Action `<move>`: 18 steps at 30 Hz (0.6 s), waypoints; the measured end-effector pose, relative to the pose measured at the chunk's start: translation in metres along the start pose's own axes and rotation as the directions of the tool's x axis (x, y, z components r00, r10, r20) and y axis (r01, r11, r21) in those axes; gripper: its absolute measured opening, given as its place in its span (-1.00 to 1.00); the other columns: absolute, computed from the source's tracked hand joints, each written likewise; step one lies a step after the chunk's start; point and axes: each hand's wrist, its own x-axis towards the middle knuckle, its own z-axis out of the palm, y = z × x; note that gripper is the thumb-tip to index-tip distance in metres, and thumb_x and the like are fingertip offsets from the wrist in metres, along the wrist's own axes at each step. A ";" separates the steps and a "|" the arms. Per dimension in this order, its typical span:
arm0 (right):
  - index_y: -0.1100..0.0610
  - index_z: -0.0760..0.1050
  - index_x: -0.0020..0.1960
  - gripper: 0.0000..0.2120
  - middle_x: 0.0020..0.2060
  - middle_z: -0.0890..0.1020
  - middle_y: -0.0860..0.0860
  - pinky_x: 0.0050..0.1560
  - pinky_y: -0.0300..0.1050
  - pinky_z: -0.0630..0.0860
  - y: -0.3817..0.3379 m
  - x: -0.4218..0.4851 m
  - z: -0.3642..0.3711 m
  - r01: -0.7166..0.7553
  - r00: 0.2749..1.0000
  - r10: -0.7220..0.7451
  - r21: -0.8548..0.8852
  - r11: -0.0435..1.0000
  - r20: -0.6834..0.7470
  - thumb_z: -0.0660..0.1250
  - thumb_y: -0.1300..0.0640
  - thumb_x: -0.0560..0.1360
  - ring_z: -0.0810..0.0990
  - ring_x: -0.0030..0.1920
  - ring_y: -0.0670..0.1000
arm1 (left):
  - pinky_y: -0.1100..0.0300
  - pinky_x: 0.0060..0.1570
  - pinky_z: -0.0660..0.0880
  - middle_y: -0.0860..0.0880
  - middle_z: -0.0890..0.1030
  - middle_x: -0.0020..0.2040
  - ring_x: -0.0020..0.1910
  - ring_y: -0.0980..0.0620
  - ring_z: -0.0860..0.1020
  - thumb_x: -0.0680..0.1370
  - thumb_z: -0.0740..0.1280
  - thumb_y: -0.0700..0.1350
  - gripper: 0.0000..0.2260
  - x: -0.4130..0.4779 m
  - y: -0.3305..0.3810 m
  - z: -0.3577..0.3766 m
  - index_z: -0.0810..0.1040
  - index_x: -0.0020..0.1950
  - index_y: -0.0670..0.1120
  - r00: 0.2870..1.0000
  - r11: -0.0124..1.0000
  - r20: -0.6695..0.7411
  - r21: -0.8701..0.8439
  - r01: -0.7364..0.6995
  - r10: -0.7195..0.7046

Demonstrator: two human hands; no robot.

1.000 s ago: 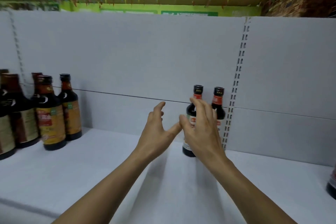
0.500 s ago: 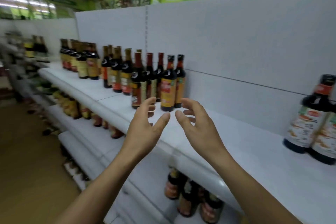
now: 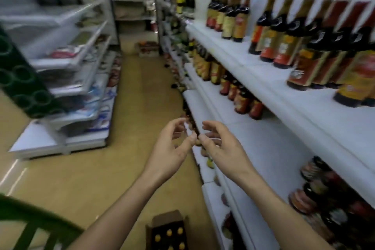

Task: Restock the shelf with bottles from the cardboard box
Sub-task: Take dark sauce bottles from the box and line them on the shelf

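Note:
Both my hands hang in the air in front of me, away from the shelving, and hold nothing. My left hand (image 3: 171,144) and my right hand (image 3: 220,145) have loosely curled fingers, thumbs nearly touching. An open cardboard box (image 3: 166,229) stands on the floor below them at the bottom edge, with several yellow-capped dark bottles (image 3: 169,234) inside. The white shelf (image 3: 316,111) runs along the right with rows of dark sauce bottles (image 3: 284,34) standing on it. The picture is blurred by head motion.
Lower shelves on the right hold more bottles (image 3: 239,97) and jars (image 3: 316,193). A tan aisle floor (image 3: 140,91) runs ahead between this unit and another shelf unit (image 3: 77,63) on the left. A green object (image 3: 26,219) shows at the bottom left corner.
My view has swung left and downward, from the shelf's back panel to the aisle and the box. Both hands came off the shelf and dropped lower, still holding nothing.

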 end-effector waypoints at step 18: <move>-0.01 0.42 0.43 -0.58 0.27 0.56 -0.11 0.21 -0.10 0.54 0.193 0.005 0.170 -0.173 0.777 0.193 -0.091 0.981 0.599 0.31 -0.09 0.61 0.56 0.17 -0.14 | 0.22 0.10 0.46 0.06 0.55 0.29 0.27 0.08 0.53 0.61 0.38 0.09 -0.54 -0.071 -0.218 0.030 0.42 0.49 0.04 0.767 0.786 -0.250 0.037 0.618 -0.591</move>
